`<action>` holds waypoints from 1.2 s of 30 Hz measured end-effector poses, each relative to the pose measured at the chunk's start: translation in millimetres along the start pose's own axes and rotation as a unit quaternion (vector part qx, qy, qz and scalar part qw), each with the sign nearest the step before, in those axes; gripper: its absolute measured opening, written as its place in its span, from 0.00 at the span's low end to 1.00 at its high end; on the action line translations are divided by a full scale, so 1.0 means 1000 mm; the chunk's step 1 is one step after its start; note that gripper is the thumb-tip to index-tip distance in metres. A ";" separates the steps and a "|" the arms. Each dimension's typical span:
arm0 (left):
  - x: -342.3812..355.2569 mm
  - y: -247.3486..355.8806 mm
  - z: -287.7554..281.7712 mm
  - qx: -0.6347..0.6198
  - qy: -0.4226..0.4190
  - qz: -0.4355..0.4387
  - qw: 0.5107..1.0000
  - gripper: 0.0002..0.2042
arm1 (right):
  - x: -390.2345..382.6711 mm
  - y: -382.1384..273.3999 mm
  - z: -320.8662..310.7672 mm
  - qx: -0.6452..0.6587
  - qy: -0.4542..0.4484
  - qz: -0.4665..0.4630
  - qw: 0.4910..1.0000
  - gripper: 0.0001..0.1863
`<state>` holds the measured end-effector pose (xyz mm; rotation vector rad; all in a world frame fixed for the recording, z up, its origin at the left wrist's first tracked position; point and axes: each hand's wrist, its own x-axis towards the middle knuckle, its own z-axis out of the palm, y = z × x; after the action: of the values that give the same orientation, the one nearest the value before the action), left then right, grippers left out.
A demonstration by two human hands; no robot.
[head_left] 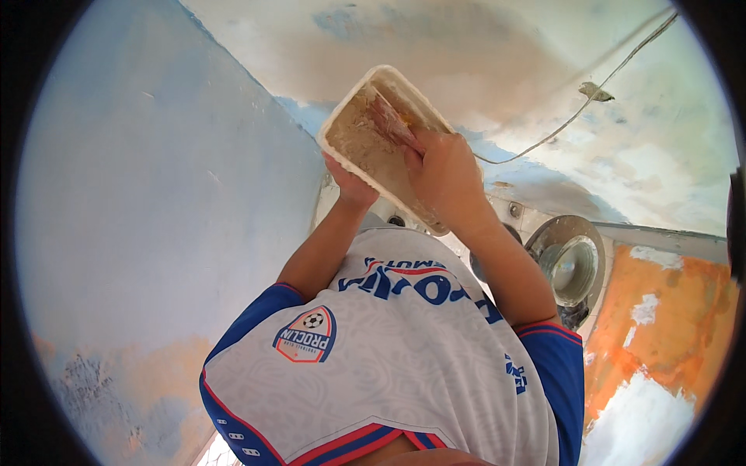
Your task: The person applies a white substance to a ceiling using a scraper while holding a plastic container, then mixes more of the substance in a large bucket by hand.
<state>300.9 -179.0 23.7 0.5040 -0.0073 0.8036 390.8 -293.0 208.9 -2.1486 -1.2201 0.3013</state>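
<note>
A white rectangular tub (423,99) is tilted in front of my chest, its inside coated with beige, paste-like filler (361,140). My left hand (351,185) grips the tub by its near left side, with most of the fingers hidden beneath it. Over the tub's right part, my right hand (447,175) is closed around a reddish, paste-smeared tool (391,123). The tool's far end rests in or just above the filler inside the tub. Its exact kind cannot be made out.
A blue-grey wall (155,194) rises close on my left. Ahead is a patchy whitish wall (497,54) with a thin cable (575,116) hanging across it. To my right, a round container (573,268) stands low down beside an orange wall (660,311) with white patches.
</note>
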 end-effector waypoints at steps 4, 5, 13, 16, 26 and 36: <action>-0.008 -0.002 -0.019 -0.016 -0.051 0.031 0.998 0.44 | -0.017 -0.006 -0.003 -0.035 -0.046 -0.015 0.998 0.06; -0.013 -0.002 -0.030 -0.022 -0.035 0.005 0.999 0.44 | -0.024 -0.009 -0.004 -0.009 -0.017 -0.028 0.999 0.05; -0.030 0.013 -0.024 0.025 -0.009 0.034 0.999 0.44 | -0.034 -0.014 0.000 -0.015 -0.082 -0.061 0.995 0.09; -0.030 0.020 -0.039 0.040 -0.013 0.030 0.999 0.44 | -0.037 -0.024 0.006 -0.024 -0.063 -0.079 0.995 0.11; -0.042 0.076 -0.023 0.049 -0.008 -0.034 0.998 0.45 | -0.050 -0.070 0.040 0.045 -0.061 -0.060 0.995 0.13; -0.067 0.140 -0.058 0.071 -0.037 -0.029 0.996 0.47 | -0.069 -0.117 0.087 0.032 -0.082 -0.013 0.996 0.14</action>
<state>146.6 -118.5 19.0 0.6653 -0.0041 0.7304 230.2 -271.5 208.1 -2.0854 -1.3099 0.5065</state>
